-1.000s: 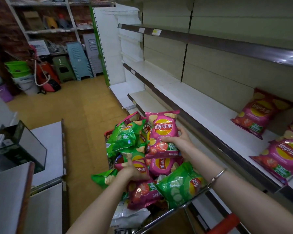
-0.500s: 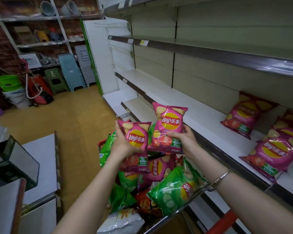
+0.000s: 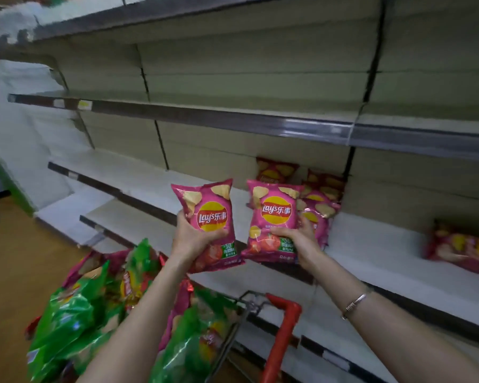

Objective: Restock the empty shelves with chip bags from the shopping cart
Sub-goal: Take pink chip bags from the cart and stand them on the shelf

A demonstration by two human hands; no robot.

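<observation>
Near left, the shopping cart (image 3: 239, 316) holds heaped bags. The left hand (image 3: 192, 240) grips a pink chip bag (image 3: 209, 214); the right hand (image 3: 302, 241) grips a second pink bag (image 3: 274, 214) at the front edge of the shelf (image 3: 376, 244), just beside stocked bags (image 3: 322, 197); open board lies leftward.

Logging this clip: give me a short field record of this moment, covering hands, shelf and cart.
left hand: grips first pink bag, upright
right hand: grips second pink bag, upright
shelf: shelved bags stand by the back panel; blurred bag lies further right
cart: piled with green bags and more pink ones
stage: held bags not yet set down
</observation>
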